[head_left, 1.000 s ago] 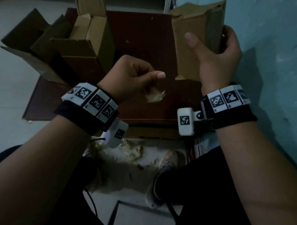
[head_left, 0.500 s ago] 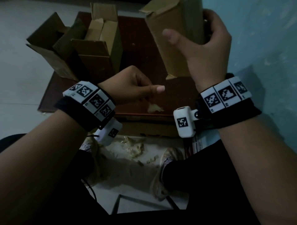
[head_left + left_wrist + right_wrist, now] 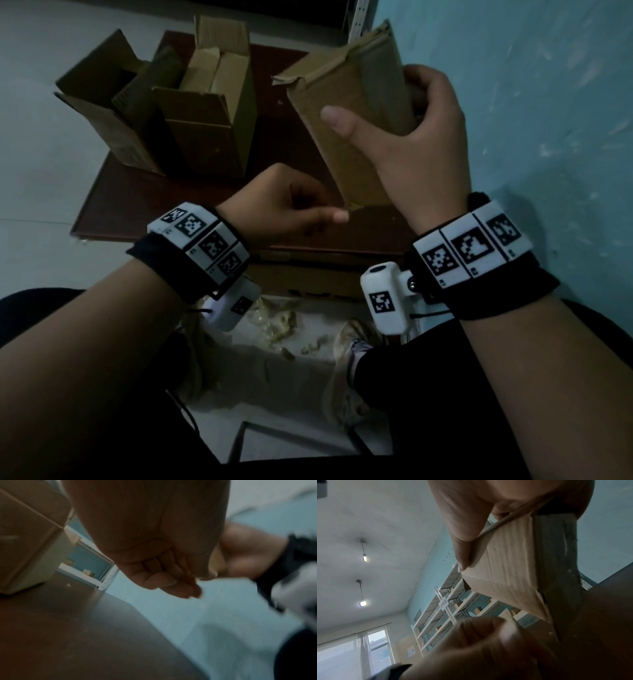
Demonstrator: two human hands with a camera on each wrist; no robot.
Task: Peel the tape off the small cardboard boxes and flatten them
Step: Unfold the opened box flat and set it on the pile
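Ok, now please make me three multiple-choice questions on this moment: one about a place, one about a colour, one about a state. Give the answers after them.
1. Where do the open boxes stand?
A. on the brown table
B. on the floor
C. on the person's lap

2. What colour is the wall?
A. red
B. light blue
C. black

3. How is the held box?
A. lying flat on the table
B. crushed on the floor
C. gripped by the right hand, tilted

Answers:
1 A: they stand on the table's far left part.
2 B: the head view shows it light blue beside the right arm.
3 C: fingers and thumb wrap round it.
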